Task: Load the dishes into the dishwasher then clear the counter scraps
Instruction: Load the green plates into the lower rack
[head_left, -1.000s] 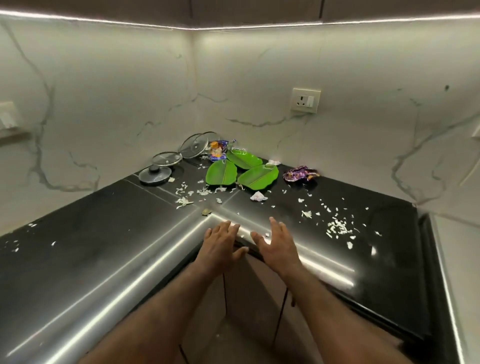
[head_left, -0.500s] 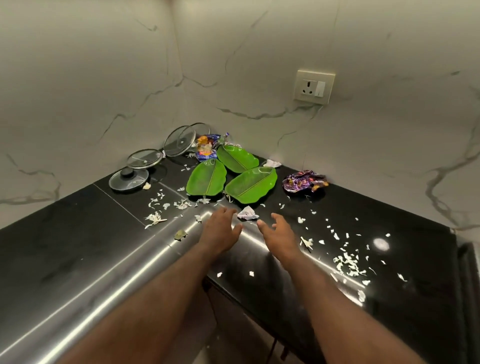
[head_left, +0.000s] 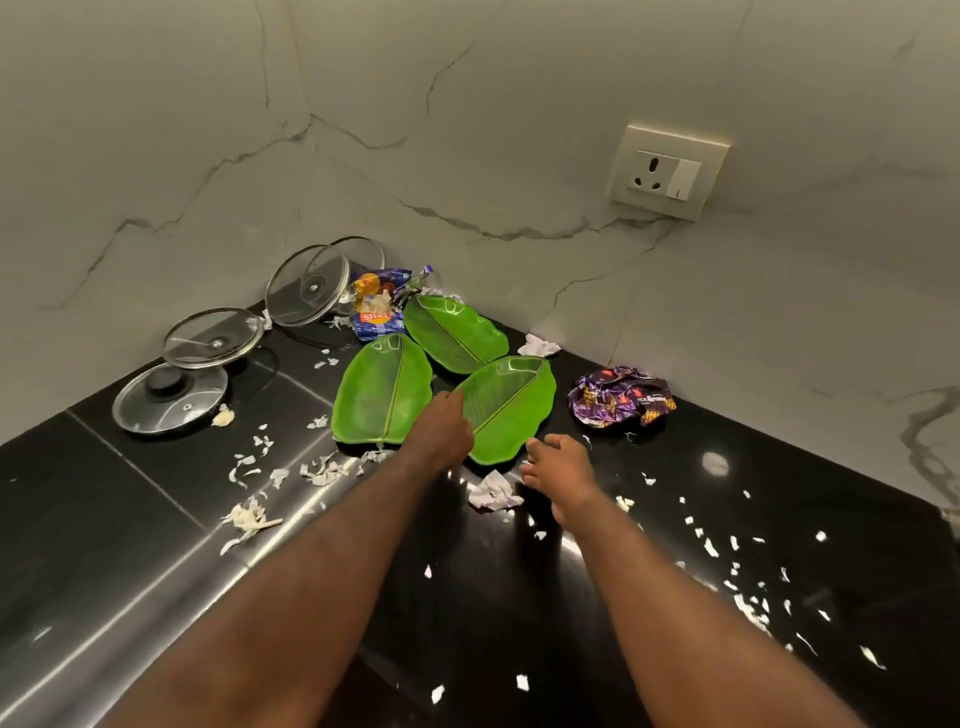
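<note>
A glossy black counter (head_left: 104, 519) fills a corner under a pale marble wall (head_left: 156, 130) with grey veins, and a bright streak of light reflects along the counter's near edge. At the far left a glass lid with a black knob (head_left: 169, 397) lies flat. A second lid (head_left: 213, 338) rests tilted just behind it. A third lid (head_left: 306, 286) leans up in the corner, and a fourth lid (head_left: 358, 254) shows partly behind it. White scraps (head_left: 249, 514) lie scattered in front of the lids.

Right of the lids, a crumpled snack packet (head_left: 376, 306) sits against the wall. Three green leaf-shaped plates lie close together on the counter. The left plate (head_left: 382, 395) is nearest the lids, the back plate (head_left: 452, 332) lies by the wall, and the right plate (head_left: 511, 405) lies beside them.

The left hand (head_left: 441, 431) reaches to the near left rim of the right plate. Its fingers point away from the camera, and I cannot tell whether they grip the rim. A ball of paper (head_left: 493, 493) lies between the two wrists. The right hand (head_left: 558, 467) hovers just beside the plate's near tip with fingers loosely bent and holds nothing.

Further right a purple wrapper (head_left: 621, 397) lies near the wall, below a white socket (head_left: 670, 171). More white bits (head_left: 748, 597) speckle the counter on the right.
</note>
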